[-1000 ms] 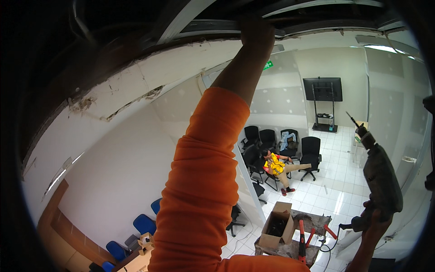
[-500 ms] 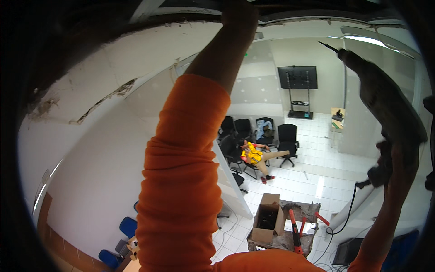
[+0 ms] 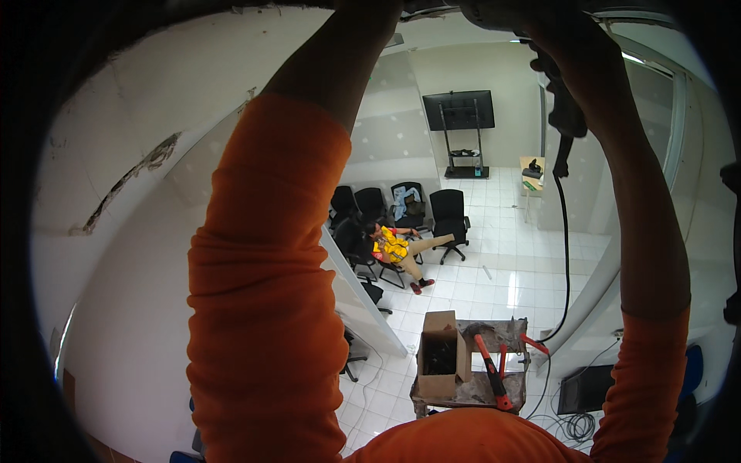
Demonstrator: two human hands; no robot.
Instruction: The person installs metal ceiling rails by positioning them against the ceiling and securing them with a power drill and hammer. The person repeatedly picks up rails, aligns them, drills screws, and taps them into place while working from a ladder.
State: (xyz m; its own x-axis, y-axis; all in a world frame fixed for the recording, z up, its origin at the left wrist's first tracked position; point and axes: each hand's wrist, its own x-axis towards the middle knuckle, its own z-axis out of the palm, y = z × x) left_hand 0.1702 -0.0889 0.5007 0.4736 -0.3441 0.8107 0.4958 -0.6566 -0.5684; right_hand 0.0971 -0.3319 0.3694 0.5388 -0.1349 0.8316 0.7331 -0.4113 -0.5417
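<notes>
My right hand [image 3: 579, 46], raised to the upper right, is closed around the grip of a corded power drill [image 3: 568, 112]. The drill's dark body lies close to the ceiling edge, and its tip cannot be made out. A black cord [image 3: 566, 231] hangs from the bottom of the grip. My left forearm [image 3: 320, 69], in an orange sleeve, stretches up to the dark opening at the top edge. The fingers of that hand are hidden there, so what they touch does not show.
Far below stands a stained work platform [image 3: 471, 396] with an open cardboard box [image 3: 440, 384] and a red-handled cutter [image 3: 492, 372]. A person in a yellow vest [image 3: 395, 245] sits among black chairs [image 3: 448, 212]. A screen on a stand [image 3: 458, 110] is beyond. Coiled cable [image 3: 575, 427] lies on the floor.
My right hand has carried the drill up and left, from pointing up at the right side to the ceiling edge. The view has shifted, so the room sits further left.
</notes>
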